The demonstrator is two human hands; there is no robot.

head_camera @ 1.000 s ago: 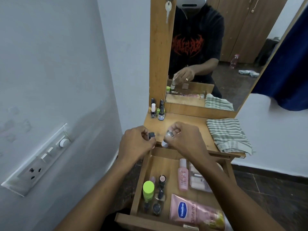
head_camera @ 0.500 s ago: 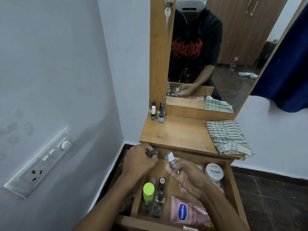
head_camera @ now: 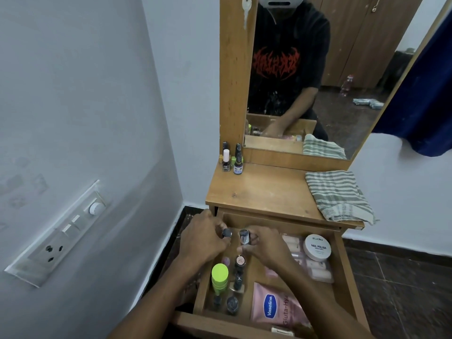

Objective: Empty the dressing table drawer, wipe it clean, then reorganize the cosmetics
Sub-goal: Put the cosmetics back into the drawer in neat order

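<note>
The wooden drawer (head_camera: 341,263) is pulled open under the dressing table top (head_camera: 266,192). My left hand (head_camera: 203,237) pinches a small dark bottle (head_camera: 227,233) over the drawer's back left corner. My right hand (head_camera: 265,245) grips a small grey-capped bottle (head_camera: 244,236) just beside it. Inside the drawer stand a green-capped bottle (head_camera: 219,275), several small nail polish bottles (head_camera: 239,267), a pink Vaseline tube (head_camera: 276,305), a white nail polish jar (head_camera: 317,247) and a clear pack of pink tubes (head_camera: 315,270).
Several small bottles (head_camera: 232,160) stand at the table top's back left against the mirror frame. A striped cloth (head_camera: 338,195) lies on the right edge. A wall with a switch panel (head_camera: 56,234) is close on the left; a blue curtain (head_camera: 425,94) hangs at right.
Both hands came down from the table top into the drawer, each carrying a small bottle. The right hand has turned palm down over its bottle.
</note>
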